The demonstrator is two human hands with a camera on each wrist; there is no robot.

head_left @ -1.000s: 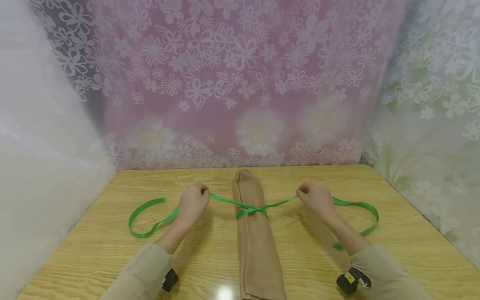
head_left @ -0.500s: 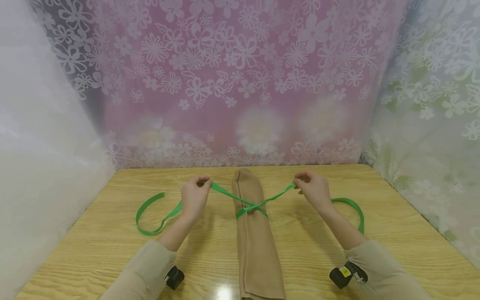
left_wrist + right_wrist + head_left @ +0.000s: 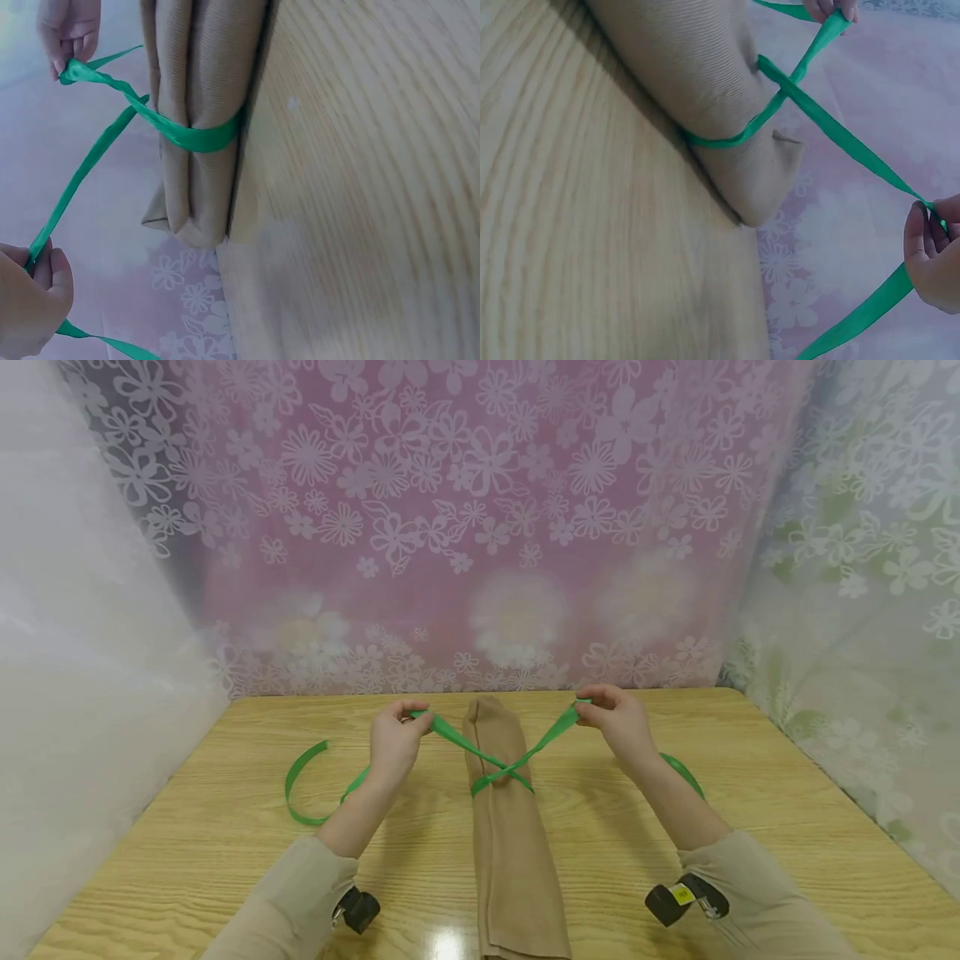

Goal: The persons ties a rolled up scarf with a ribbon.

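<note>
Behind the bundle hangs a thin, filmy sheet (image 3: 517,527), mauve-pink with white flower outlines. Beneath the bundle spreads a table (image 3: 187,827) of pale, streaky wood grain. The landmark itself, a long brown cloth bundle (image 3: 521,860), lies lengthwise on it, softly folded, with a fine woven rib and a rounded far end. A flat, smooth green ribbon (image 3: 202,139) circles the bundle toward that end and crosses itself over the top in an X, its two lengths rising outward. To the bundle's left, the left hand (image 3: 397,739) pinches one length between thumb and fingers; to its right, the right hand (image 3: 621,722) pinches the other likewise, the grip closed. Compared with a second ago, both hands are farther toward the bundle's far end and nearer to it, and the ribbon's X is steeper. Smallest are the black wrist devices (image 3: 360,910), either side of the bundle's near half.
</note>
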